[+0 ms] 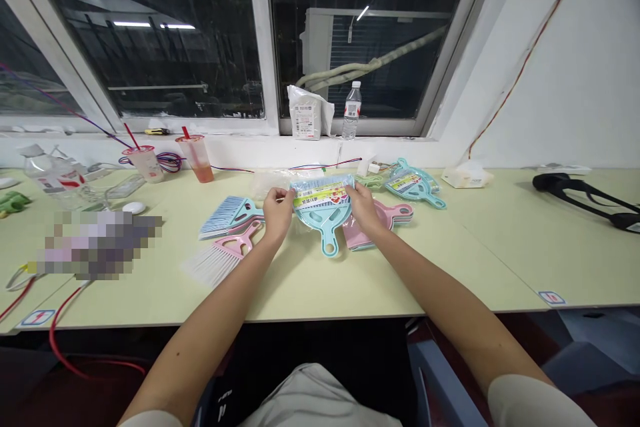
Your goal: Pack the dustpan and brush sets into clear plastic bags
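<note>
Between my two hands is a light-blue dustpan and brush set [324, 217] in a clear bag with a yellow label, its handle pointing toward me. My left hand [280, 213] pinches the left edge of the bag. On the right edge, my right hand [363, 205] grips it the same way. Beside my left hand lie a blue hand brush [233, 213] and a pink hand brush [243, 240] with white bristles. Stacked pink and blue dustpans [387, 217] lie partly behind my right wrist. Farther right sits another bagged blue dustpan set [414, 181].
Two drink cups with red straws [196, 159] and a large plastic bottle [55, 173] stand at the back left. A water bottle [352, 113] and a white packet [307, 113] are on the windowsill. A tissue pack [467, 177] and a black strap-like object [590, 197] lie to the right.
</note>
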`<action>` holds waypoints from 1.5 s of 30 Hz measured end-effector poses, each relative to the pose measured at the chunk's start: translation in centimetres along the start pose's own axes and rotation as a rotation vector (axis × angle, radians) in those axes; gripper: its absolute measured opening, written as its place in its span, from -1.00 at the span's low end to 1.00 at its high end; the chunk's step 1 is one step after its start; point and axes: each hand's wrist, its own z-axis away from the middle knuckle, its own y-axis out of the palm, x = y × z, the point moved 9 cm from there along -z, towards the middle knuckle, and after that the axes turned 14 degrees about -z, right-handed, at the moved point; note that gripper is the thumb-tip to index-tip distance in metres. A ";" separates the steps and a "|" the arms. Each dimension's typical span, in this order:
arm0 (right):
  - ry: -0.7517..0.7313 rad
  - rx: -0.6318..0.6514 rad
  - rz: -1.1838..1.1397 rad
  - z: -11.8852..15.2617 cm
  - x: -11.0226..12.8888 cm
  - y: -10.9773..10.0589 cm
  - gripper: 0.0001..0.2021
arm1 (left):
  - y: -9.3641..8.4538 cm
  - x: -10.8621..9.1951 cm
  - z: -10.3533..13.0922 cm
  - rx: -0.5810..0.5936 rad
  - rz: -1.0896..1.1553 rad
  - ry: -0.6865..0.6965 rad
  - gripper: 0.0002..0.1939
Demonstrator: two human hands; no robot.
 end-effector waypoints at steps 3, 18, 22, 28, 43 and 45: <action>-0.029 -0.047 -0.009 0.0 0.3 -0.3 -0.68 | 0.1 0.4 0.0 0.009 0.039 -0.041 -0.74; -0.018 -0.073 0.008 -0.3 -0.6 -0.9 -0.70 | 0.0 -0.7 0.5 0.055 -0.167 0.122 -0.73; -0.010 -0.068 -0.001 -0.2 -0.8 -0.7 -0.71 | -0.1 -1.1 0.7 0.060 -0.263 0.113 -0.64; -0.028 -0.062 -0.005 -0.1 -0.6 -0.6 -0.64 | 0.1 -2.1 0.7 0.082 -0.573 0.187 -0.57; 0.121 -0.082 -0.169 -0.9 -3.3 -1.0 -0.65 | 1.4 0.7 0.3 0.223 -0.166 -0.087 -0.62; 0.152 -0.094 -0.239 -1.2 -3.7 -1.2 -0.65 | 2.2 1.2 0.5 0.290 0.015 -0.213 -0.63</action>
